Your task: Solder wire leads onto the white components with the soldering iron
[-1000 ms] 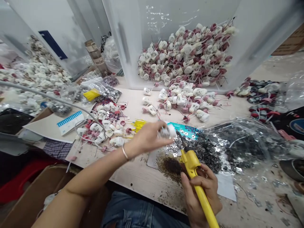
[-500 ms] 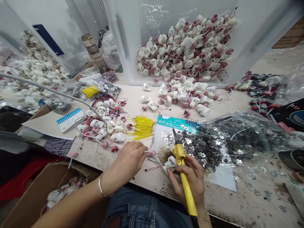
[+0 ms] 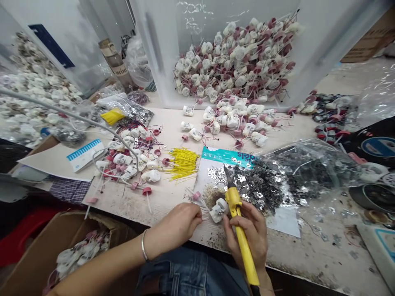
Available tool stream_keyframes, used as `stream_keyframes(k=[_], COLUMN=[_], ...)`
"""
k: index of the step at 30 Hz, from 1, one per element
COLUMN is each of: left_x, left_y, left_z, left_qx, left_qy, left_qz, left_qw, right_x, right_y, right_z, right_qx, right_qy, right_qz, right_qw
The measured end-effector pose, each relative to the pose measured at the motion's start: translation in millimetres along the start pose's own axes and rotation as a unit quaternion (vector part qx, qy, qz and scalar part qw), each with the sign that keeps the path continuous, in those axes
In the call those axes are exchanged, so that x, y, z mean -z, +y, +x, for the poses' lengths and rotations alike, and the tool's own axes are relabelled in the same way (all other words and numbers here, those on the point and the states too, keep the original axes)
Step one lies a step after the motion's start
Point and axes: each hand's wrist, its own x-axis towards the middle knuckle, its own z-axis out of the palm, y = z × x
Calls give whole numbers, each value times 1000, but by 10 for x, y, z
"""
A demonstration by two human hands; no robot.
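Observation:
My right hand (image 3: 255, 234) is wrapped round a yellow soldering iron (image 3: 243, 250), its dark tip pointing away over the metal pieces. Against the thumb and fingers of that hand rests a small white plastic housing (image 3: 218, 210), just left of the iron. My left hand (image 3: 180, 226), palm down, has its fingertips pinched at thin wires (image 3: 204, 217) beside the housing; the exact grip is partly hidden. A pink cap (image 3: 196, 195) lies just beyond the left fingers. Yellow wires (image 3: 183, 163) are spread in a bundle farther off.
Small metal plates (image 3: 259, 185) are heaped on a white and teal bag (image 3: 210, 153). White housings (image 3: 243, 119) lie before a big translucent bin (image 3: 166, 82). More parts sit at left near a grey cable (image 3: 101, 125). A cardboard box (image 3: 27, 259) stands below left.
My left hand has come down and toward the right, nearer the housing, leaving the pink cap behind. My right hand keeps the soldering iron in nearly the same place. The view has shifted slightly.

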Motion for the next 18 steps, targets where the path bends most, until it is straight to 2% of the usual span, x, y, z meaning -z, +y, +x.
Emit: stream_keyframes(k=[2,4,7,9,10,12,14,15,16,18], left_x=[-11,-54,-149,-203,-222,-247,-258,-260,-260,-251], left_y=[-27,-57,-89,-90,-85,-70,-58,-54,-53,-50], left_z=[1,17,40,21,0,-50,-84,-86,-76,-32], left_qx=[20,36,50,33,14,-30,-72,-84,-89,-83], left_qy=[-25,-34,-38,-23,6,109,205,226,227,191], left_qz=[-162,-298,-380,-354,-317,-204,-90,-54,-35,-29], left_qw=[986,953,923,934,948,972,972,969,969,978], right_x=[7,-7,-76,-128,-145,-145,-96,-56,-8,104], right_y=[-37,-78,-151,-206,-231,-264,-270,-262,-249,-221], right_z=[-41,-103,-178,-186,-177,-148,-131,-134,-145,-192], right_qx=[-17,-49,-88,-107,-113,-109,-95,-91,-91,-98], right_qy=[19,27,19,13,11,11,3,-4,-7,12], right_qz=[13,41,96,112,109,93,86,91,95,95], right_qw=[1000,998,991,988,987,990,992,992,991,991])
